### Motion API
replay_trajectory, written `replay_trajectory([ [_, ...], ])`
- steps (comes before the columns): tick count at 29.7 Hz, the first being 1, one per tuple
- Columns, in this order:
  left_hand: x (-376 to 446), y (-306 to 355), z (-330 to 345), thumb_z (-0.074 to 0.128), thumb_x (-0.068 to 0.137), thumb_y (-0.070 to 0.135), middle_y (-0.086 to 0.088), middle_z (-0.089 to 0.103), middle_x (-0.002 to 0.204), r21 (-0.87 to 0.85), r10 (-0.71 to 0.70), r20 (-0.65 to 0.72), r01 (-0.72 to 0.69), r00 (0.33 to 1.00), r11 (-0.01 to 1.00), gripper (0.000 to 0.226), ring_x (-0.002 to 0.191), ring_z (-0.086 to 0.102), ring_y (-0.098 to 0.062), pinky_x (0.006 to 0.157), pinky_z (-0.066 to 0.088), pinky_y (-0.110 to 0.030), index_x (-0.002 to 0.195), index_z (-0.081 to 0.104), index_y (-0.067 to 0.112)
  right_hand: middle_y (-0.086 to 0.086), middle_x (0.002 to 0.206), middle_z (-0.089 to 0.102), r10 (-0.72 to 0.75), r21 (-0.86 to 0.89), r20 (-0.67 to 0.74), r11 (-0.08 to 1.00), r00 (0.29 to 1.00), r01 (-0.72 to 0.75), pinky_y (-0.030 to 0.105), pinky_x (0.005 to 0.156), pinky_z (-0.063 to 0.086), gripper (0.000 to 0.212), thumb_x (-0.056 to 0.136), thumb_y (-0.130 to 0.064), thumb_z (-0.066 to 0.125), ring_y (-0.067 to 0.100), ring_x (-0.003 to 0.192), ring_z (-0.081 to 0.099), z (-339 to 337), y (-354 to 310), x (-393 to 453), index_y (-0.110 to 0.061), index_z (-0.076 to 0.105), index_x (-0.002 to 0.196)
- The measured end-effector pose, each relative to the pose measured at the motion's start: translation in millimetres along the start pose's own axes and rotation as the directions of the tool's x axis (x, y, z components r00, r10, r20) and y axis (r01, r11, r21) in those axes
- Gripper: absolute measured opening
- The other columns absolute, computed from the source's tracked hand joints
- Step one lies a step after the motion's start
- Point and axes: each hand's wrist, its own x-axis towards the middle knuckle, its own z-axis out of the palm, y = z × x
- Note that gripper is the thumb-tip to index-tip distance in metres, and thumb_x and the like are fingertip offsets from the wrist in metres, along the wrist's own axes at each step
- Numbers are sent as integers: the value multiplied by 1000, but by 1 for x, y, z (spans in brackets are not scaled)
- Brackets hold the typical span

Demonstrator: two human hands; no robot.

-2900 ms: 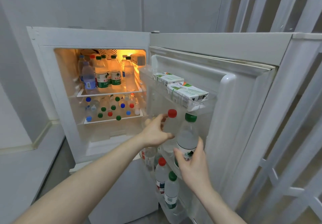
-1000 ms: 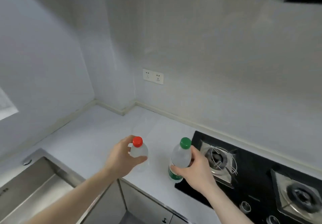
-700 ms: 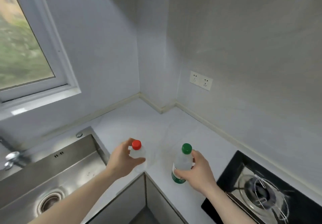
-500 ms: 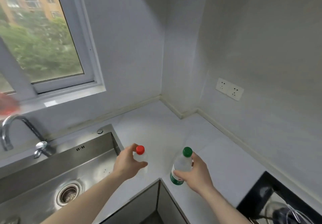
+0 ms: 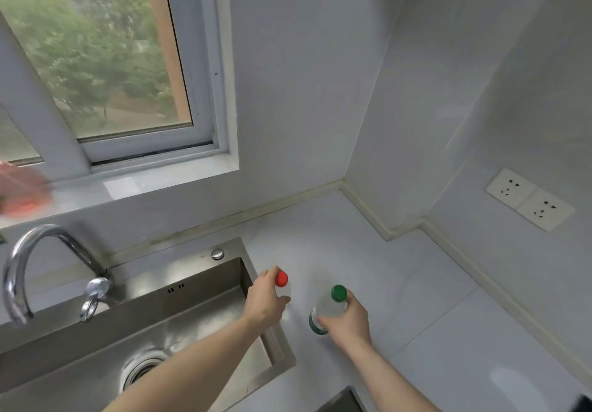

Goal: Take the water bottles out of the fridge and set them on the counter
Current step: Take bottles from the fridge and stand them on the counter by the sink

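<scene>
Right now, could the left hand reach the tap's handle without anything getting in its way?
Probably not freely: the left hand is gripping the red-capped bottle, so it is occupied. The path itself looks open, since only the sink basin lies between it and the tap handle.

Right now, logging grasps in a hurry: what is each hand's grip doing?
Left hand: grips the red-capped bottle.
Right hand: grips the green-capped bottle.

Two bottles [image 5: 325, 310], two hands [image 5: 266, 302]
</scene>
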Motion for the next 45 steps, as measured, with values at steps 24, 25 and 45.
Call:
replay_trajectory([
  [24,236,-11,-72,77,80,14,5,56,99,-92,-232,-310,214,922,973,37,88,51,-27,74,39,-31,101,47,23,-4,100,66,-272,-48,261,954,926,294,23,81,46,49,71,-8,87,16,94,63,117,-189,265,-27,61,107],
  [25,239,-13,-72,76,79,14,5,56,99,-95,-239,-312,220,920,971,38,89,52,-27,74,39,-31,102,48,23,-5,99,66,-285,-50,263,950,922,308,22,80,45,47,72,-8,87,16,92,62,120,-190,270,-28,59,105],
  [45,234,-18,-97,78,79,16,-5,50,143,-41,-247,-202,243,948,969,78,128,53,-31,101,47,-36,145,37,19,0,105,68,-314,-161,386,903,868,398,24,78,45,38,77,-19,84,22,99,66,136,-220,289,-21,59,107],
])
